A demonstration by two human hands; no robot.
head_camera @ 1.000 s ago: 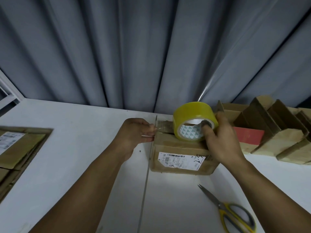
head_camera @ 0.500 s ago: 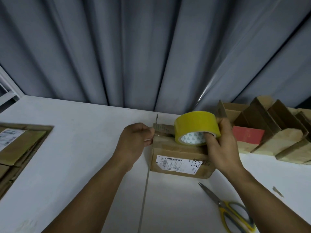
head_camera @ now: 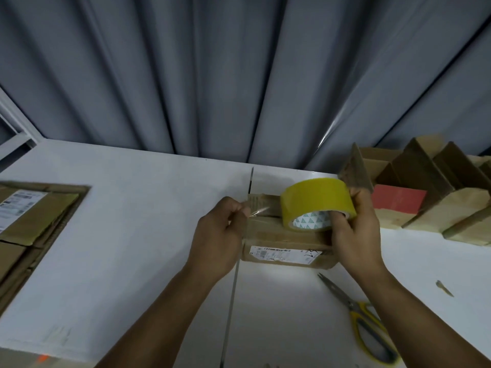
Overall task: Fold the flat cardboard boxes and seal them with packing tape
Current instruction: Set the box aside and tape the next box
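Observation:
A small folded cardboard box [head_camera: 281, 241] with a white shipping label stands at the middle of the white table [head_camera: 138, 235]. My right hand [head_camera: 356, 235] grips a yellow roll of packing tape [head_camera: 316, 200] just over the box's top right. My left hand [head_camera: 220, 235] pinches the clear free end of the tape [head_camera: 259, 211] at the box's left edge. The strip stretches across the box top between both hands.
Yellow-handled scissors [head_camera: 364, 325] lie at the front right. A stack of flat cardboard boxes [head_camera: 29, 221] sits at the left edge. Several folded boxes [head_camera: 430, 197], one with a red face, stand at the back right. A small cardboard scrap [head_camera: 444, 287] lies at the right. Grey curtain behind.
My right hand has tilted the tape roll and carried it a little to the right, drawing out more tape. My left hand keeps its pinch at the box's left edge.

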